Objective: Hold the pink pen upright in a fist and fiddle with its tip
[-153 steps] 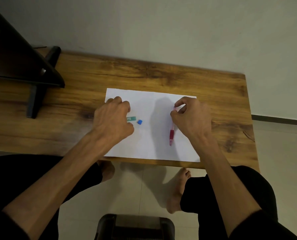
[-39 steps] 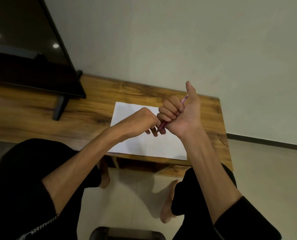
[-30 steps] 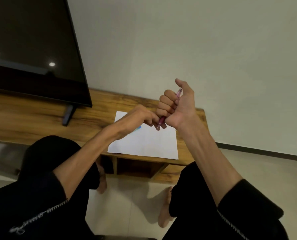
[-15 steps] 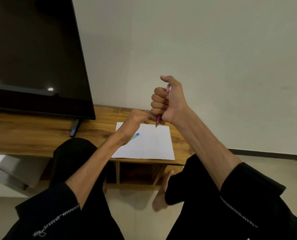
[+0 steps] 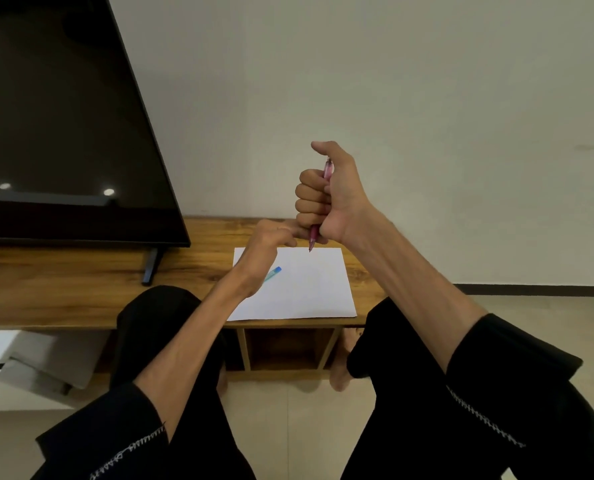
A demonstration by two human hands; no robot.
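Above the desk point(image 5: 80, 289), our right hand point(image 5: 326, 195) fists a pink pen point(image 5: 314, 233), thumb capping it; left hand's point(image 5: 264, 251) fingers curl, contents unseen. No writing legible.

right hand point(image 5: 326, 195) grips pink pen point(image 5: 314, 233) upright | left hand point(image 5: 267, 251) touches right fist | paper point(image 5: 309, 289) below

Two bare forearms are shown, each emerging from a loose black fabric sleeve pushed back toward the elbow. The left black sleeve point(image 5: 115, 434) is edged with a line of pale zigzag stitching near its cuff; a matching stitched line is seen on the right black sleeve point(image 5: 517, 403). The legs are covered by black trousers point(image 5: 157, 327), and a bare foot point(image 5: 340, 375) is visible below the right knee.
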